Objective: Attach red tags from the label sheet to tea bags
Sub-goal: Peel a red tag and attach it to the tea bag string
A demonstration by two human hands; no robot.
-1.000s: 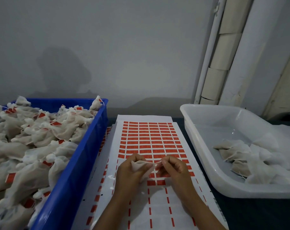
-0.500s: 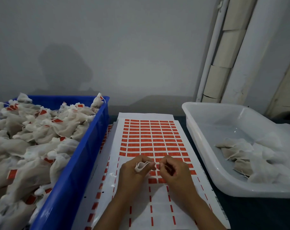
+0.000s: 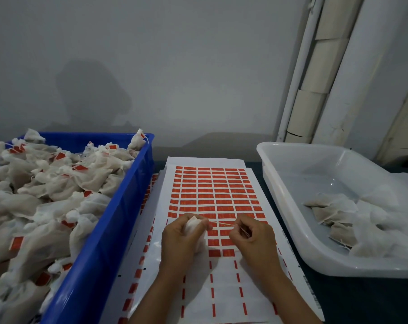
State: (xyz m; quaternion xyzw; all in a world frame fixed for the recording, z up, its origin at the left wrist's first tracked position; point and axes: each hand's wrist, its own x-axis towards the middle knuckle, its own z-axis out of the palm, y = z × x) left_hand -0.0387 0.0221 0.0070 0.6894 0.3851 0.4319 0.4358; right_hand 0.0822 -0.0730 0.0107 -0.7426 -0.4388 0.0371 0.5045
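The left hand (image 3: 183,235) is curled round a tea bag (image 3: 193,226), most of it hidden in the fist. A thin string (image 3: 222,224) runs taut to the right hand (image 3: 252,237), which pinches its end; whether a tag is there is hard to tell. Both hover over the label sheet (image 3: 212,197) on the surface. The blue bin (image 3: 118,206) of tagged bags is cut off left; the white tray (image 3: 291,218) is cut off right.
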